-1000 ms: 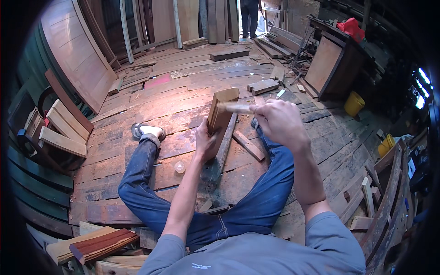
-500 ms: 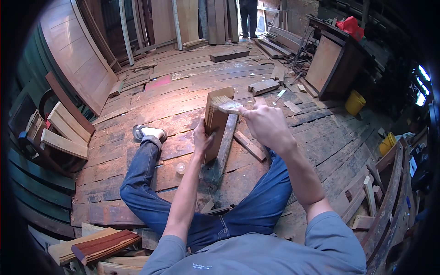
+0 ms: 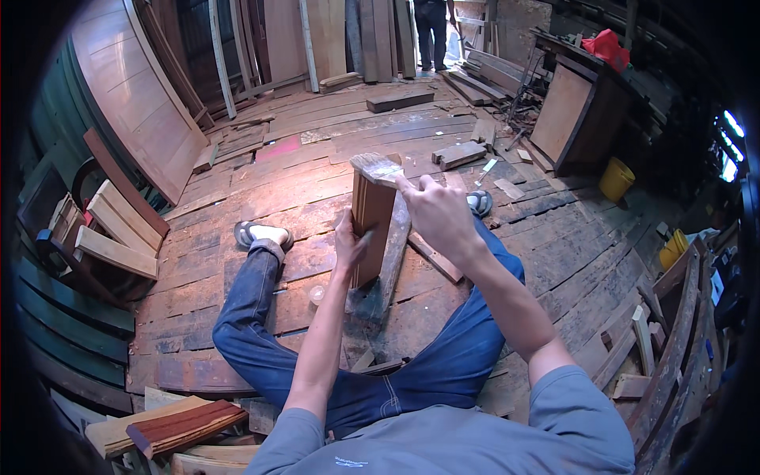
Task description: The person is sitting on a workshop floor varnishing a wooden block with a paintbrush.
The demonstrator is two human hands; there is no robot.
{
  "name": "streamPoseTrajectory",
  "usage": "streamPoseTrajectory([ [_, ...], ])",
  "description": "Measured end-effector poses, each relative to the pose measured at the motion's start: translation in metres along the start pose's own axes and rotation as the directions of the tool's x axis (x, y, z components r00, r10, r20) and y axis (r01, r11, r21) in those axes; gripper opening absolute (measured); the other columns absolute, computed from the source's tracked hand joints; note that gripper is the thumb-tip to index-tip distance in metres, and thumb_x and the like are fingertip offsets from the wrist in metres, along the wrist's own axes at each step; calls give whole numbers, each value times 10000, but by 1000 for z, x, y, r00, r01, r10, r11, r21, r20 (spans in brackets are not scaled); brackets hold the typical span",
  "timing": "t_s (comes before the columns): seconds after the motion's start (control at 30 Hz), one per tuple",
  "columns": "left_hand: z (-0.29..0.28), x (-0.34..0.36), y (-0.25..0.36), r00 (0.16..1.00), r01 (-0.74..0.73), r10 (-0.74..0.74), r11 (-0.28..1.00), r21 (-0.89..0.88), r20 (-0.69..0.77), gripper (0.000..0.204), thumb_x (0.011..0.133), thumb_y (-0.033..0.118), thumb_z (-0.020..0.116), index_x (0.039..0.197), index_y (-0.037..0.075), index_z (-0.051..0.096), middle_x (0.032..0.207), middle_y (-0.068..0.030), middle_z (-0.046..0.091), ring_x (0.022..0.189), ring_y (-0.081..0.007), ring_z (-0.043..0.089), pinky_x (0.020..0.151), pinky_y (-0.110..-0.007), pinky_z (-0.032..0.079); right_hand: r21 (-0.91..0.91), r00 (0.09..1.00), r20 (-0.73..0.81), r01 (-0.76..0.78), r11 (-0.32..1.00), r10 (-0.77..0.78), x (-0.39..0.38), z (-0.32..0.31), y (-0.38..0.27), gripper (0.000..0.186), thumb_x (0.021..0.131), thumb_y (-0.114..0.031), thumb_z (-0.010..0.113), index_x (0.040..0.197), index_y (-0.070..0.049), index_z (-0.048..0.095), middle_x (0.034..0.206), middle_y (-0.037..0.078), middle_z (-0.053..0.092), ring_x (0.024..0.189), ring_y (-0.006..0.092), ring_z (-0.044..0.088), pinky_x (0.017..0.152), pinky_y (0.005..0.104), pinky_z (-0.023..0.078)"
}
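Observation:
An upright brown wooden board [image 3: 375, 226] with a grooved edge stands between my legs, gripped around its left side by my left hand [image 3: 350, 241]. My right hand [image 3: 435, 210] is closed on the handle of a flat paintbrush [image 3: 374, 169], whose pale bristles rest on or just over the board's top end; whether they touch cannot be made out. A small clear container [image 3: 316, 294] sits on the floor behind my left forearm, partly hidden. A long timber piece [image 3: 396, 282] lies just beyond the board, and a shorter plank [image 3: 435, 260] lies to its right, partly behind my right arm.
A wooden panel [image 3: 131, 99] leans at left. Loose cut boards [image 3: 178, 419] lie beside me and scrap timber [image 3: 625, 344] at right. A cabinet [image 3: 566, 111], yellow bucket [image 3: 614, 178] and red bag [image 3: 606, 49] are at back right. Another person [image 3: 431, 32] stands in the doorway.
The brush has moved up and left, from the board's face onto or just over its top end. My right hand moved with it, and the board is more upright than a second ago.

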State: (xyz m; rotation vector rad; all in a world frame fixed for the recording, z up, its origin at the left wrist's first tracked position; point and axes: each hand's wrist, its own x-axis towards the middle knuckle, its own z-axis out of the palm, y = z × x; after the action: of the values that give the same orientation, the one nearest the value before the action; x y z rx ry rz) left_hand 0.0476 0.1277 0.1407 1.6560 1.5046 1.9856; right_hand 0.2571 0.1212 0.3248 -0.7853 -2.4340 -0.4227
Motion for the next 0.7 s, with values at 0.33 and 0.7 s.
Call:
streamPoseTrajectory([
  [0.33,-19,0,-7,995,89,-91,994,-57,-28,412,784,141,773,1095,10,538,962,-127,689,864,-185,673,736,-311,533,108,998,65,13,994,-20,-20,12,-17,399,842,-76,517,1231,-71,602,865,161,641,661,261,687,576,362,553],
  [0.7,-27,-1,-8,988,117,-131,982,-146,-87,398,786,88,757,1094,6,517,970,-128,690,856,-164,664,731,-302,534,568,967,253,-159,807,13,28,-8,34,203,881,-165,577,927,-52,740,656,125,660,512,177,584,487,334,448],
])
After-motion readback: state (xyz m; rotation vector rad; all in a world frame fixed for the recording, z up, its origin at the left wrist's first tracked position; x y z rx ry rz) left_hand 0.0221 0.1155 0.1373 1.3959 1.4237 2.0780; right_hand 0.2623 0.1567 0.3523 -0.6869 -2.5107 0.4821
